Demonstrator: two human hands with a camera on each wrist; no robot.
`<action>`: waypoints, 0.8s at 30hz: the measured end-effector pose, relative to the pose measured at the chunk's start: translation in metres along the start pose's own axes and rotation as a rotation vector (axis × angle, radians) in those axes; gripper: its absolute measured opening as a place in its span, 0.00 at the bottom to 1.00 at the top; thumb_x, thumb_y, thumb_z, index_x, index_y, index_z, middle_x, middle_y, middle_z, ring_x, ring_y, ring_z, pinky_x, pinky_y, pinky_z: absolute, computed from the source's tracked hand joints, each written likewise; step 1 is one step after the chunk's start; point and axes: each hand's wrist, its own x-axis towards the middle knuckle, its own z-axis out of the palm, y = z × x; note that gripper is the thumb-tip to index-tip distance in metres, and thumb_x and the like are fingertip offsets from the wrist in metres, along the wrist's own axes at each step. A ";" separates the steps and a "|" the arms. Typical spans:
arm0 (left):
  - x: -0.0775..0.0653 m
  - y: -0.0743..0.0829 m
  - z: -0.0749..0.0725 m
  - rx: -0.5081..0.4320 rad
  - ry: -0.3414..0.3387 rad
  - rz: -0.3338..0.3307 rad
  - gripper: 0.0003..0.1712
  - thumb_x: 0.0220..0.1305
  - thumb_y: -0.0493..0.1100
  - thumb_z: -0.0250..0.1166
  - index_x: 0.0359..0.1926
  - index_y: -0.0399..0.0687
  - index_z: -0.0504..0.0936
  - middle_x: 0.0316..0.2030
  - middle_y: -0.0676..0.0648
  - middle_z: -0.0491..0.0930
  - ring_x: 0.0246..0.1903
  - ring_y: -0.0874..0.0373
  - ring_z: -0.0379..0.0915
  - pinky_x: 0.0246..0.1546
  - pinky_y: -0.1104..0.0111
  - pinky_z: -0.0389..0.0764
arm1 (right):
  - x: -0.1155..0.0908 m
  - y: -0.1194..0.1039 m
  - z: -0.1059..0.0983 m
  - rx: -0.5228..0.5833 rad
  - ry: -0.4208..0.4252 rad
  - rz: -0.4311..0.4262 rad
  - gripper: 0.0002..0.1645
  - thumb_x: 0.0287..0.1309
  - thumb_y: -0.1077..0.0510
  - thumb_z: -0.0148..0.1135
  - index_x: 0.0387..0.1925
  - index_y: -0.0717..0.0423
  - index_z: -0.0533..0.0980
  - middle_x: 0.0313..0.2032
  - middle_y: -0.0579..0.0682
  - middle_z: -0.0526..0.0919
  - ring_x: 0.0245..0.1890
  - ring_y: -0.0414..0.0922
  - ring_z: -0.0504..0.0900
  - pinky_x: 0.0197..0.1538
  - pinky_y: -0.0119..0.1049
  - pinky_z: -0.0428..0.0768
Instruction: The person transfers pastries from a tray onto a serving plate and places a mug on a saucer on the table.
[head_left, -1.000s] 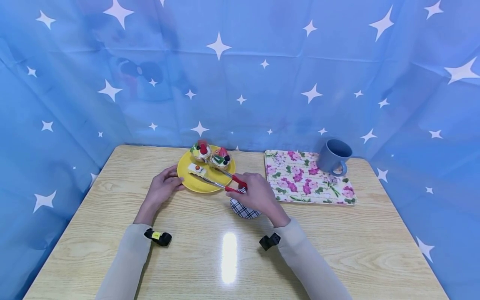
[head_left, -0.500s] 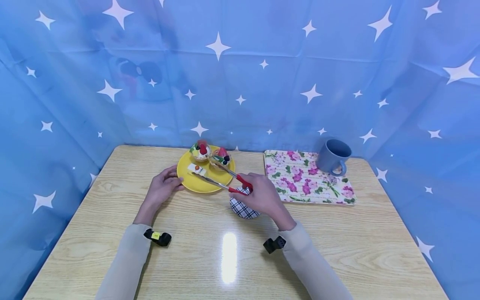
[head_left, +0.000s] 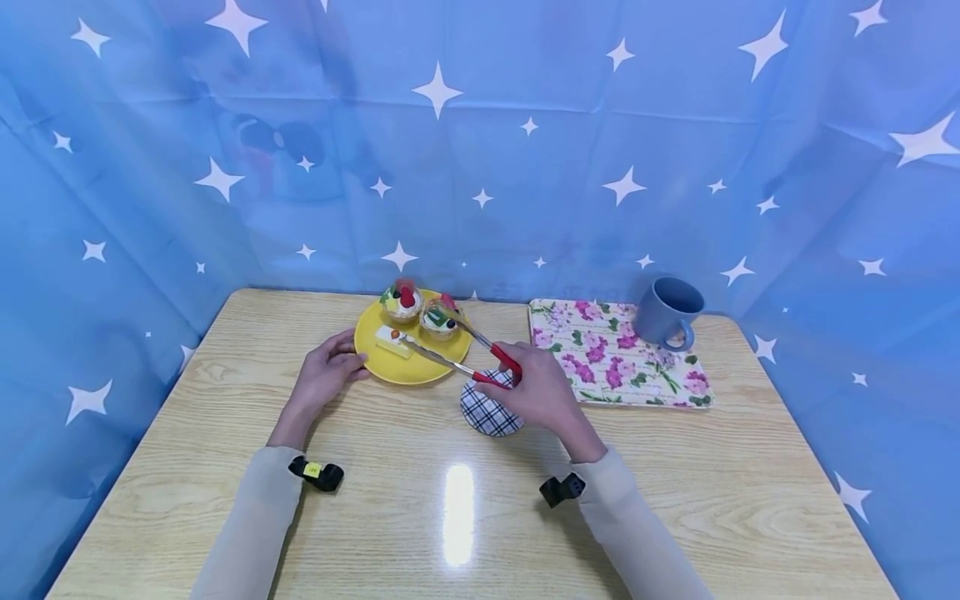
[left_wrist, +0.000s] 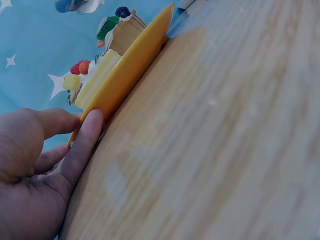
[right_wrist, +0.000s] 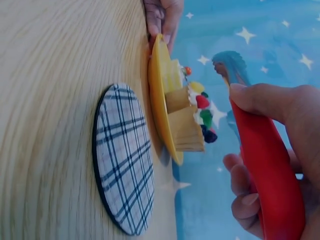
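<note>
My left hand (head_left: 321, 385) pinches the near-left rim of a yellow plate (head_left: 411, 377), its thumb along the edge in the left wrist view. On the plate sit two fruit tarts, one at the back left (head_left: 402, 305) and one at the back right (head_left: 438, 323), and a small cake slice (head_left: 393, 340) with white topping. Metal tongs (head_left: 442, 358) with red handles are gripped in my right hand (head_left: 537, 385). Their arms stand spread apart above the plate with nothing between them. In the right wrist view the tong tip (right_wrist: 231, 64) hangs clear of the tarts.
A round plaid coaster (head_left: 492, 413) lies on the wooden table (head_left: 375, 508), partly under my right hand. To the right is a floral tray (head_left: 607, 367) bearing a blue mug (head_left: 666, 315). A blue star-patterned curtain (head_left: 525, 217) rises behind the table's back edge.
My right hand and the tongs have drawn slightly to the right, and the tongs' lower arm has slid off along the cake slice's right side. The left hand and plate have stayed put.
</note>
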 end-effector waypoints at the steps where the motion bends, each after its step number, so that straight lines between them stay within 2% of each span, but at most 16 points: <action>1: 0.000 0.000 0.000 0.002 -0.002 0.001 0.39 0.75 0.42 0.62 0.81 0.52 0.57 0.62 0.38 0.69 0.45 0.67 0.83 0.53 0.71 0.89 | 0.000 0.002 -0.001 0.006 0.007 0.005 0.31 0.52 0.39 0.78 0.51 0.54 0.83 0.32 0.51 0.83 0.26 0.44 0.71 0.23 0.31 0.72; 4: 0.001 0.000 0.000 0.008 0.004 0.000 0.39 0.75 0.42 0.62 0.80 0.53 0.57 0.62 0.38 0.69 0.45 0.67 0.83 0.52 0.71 0.90 | -0.001 0.005 -0.003 0.018 0.025 0.008 0.30 0.52 0.39 0.79 0.49 0.53 0.83 0.32 0.51 0.82 0.26 0.44 0.70 0.22 0.30 0.70; 10: 0.003 0.000 0.001 0.012 0.022 -0.018 0.38 0.74 0.41 0.63 0.80 0.53 0.59 0.61 0.40 0.70 0.45 0.66 0.83 0.51 0.71 0.90 | -0.003 0.012 -0.007 0.011 0.059 -0.001 0.32 0.52 0.40 0.79 0.53 0.53 0.83 0.34 0.54 0.84 0.26 0.44 0.70 0.22 0.29 0.69; 20: 0.001 0.000 0.001 0.018 0.021 -0.008 0.38 0.75 0.42 0.62 0.80 0.51 0.57 0.59 0.40 0.71 0.44 0.68 0.83 0.51 0.72 0.90 | -0.011 0.024 -0.014 0.042 0.071 0.054 0.34 0.52 0.42 0.79 0.56 0.53 0.82 0.32 0.54 0.83 0.24 0.44 0.69 0.22 0.30 0.68; 24: 0.000 0.000 0.002 0.015 0.018 -0.006 0.39 0.75 0.43 0.62 0.81 0.51 0.57 0.59 0.41 0.71 0.43 0.68 0.83 0.51 0.72 0.90 | -0.013 0.031 -0.018 0.044 0.085 0.058 0.30 0.52 0.43 0.80 0.52 0.53 0.82 0.29 0.53 0.81 0.24 0.43 0.68 0.23 0.31 0.66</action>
